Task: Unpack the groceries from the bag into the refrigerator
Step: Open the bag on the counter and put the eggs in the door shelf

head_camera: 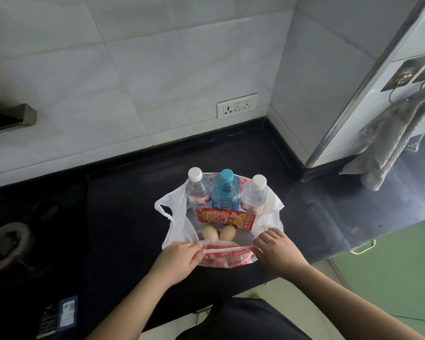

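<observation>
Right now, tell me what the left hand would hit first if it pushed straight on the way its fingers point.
The left hand pinches the bag rim, fingers aimed right along it. It would likely meet the right hand first, though depth is unclear.

Wall socket (237,106), grey towel (393,141) on hook, gas burner (6,244) left.

A thin white plastic bag (176,217) with red printed bands and lettering sits on the glossy black stone table (123,204). Inside are two clear white-capped bottles with red-and-white labels (197,190) (254,195), a blue-tinted bottle with a light blue cap (225,192), a red-and-yellow printed snack packet (225,218) and two tan eggs (210,233) (228,233).
</observation>
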A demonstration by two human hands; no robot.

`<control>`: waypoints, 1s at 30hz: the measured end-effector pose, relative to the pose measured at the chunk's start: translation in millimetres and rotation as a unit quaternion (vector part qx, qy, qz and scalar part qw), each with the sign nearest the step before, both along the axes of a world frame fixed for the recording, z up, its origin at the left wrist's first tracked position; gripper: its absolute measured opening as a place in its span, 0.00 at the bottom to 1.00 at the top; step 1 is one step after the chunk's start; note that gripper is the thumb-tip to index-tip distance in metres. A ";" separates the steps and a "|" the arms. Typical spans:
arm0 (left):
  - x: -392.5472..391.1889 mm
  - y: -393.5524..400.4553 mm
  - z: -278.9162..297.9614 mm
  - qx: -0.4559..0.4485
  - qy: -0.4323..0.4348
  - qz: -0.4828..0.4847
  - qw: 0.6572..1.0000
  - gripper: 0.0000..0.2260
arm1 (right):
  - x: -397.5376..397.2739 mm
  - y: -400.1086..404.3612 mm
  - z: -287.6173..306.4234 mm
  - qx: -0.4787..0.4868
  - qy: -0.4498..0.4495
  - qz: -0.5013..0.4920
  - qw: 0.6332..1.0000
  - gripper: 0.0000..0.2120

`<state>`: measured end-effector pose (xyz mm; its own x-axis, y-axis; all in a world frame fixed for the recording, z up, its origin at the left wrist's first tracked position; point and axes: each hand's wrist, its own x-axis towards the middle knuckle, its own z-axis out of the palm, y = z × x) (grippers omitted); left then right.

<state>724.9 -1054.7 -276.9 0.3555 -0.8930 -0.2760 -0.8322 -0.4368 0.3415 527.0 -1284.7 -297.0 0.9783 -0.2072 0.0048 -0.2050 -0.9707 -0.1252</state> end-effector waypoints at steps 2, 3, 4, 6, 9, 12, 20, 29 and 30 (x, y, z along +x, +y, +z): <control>5.6 -0.8 3.4 -0.037 -0.004 0.032 0.999 0.23 | 0.5 -4.3 3.8 0.037 -0.022 -0.038 0.998 0.22; 8.4 -1.2 4.1 -0.068 -0.010 0.044 0.997 0.25 | 0.9 -6.6 6.2 0.066 -0.043 -0.060 0.995 0.23; 11.4 -1.4 3.5 -0.105 -0.017 0.056 0.993 0.25 | 1.2 -8.9 8.7 0.092 -0.067 -0.084 0.990 0.23; 18.6 -1.7 3.3 -0.191 -0.052 0.075 0.977 0.15 | 1.6 -13.1 15.2 0.126 -0.094 -0.151 0.976 0.20; 33.3 -6.0 3.0 -0.226 -0.139 0.087 0.960 0.09 | 3.3 -17.7 22.1 0.147 -0.086 -0.224 0.960 0.22; 50.0 -12.8 1.6 -0.161 -0.160 0.080 0.971 0.23 | 7.7 -23.0 24.2 0.156 -0.059 -0.231 0.958 0.20; 61.7 -39.9 -2.0 0.000 -0.128 0.085 0.988 0.27 | 29.2 -41.5 25.7 0.253 0.008 -0.253 0.934 0.18; 59.1 -39.6 -11.2 0.088 -0.101 0.069 0.989 0.23 | 23.7 -50.0 5.9 0.319 0.060 -0.259 0.910 0.13; 57.5 -36.6 -11.5 0.088 -0.104 0.067 0.988 0.22 | 19.8 -48.7 4.5 0.310 0.061 -0.256 0.914 0.14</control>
<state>782.4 -1091.3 -288.4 0.5334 -0.7785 -0.3309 -0.8065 -0.5860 0.0785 546.7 -1333.4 -292.5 0.7371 -0.5646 -0.3712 -0.6621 -0.4936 -0.5640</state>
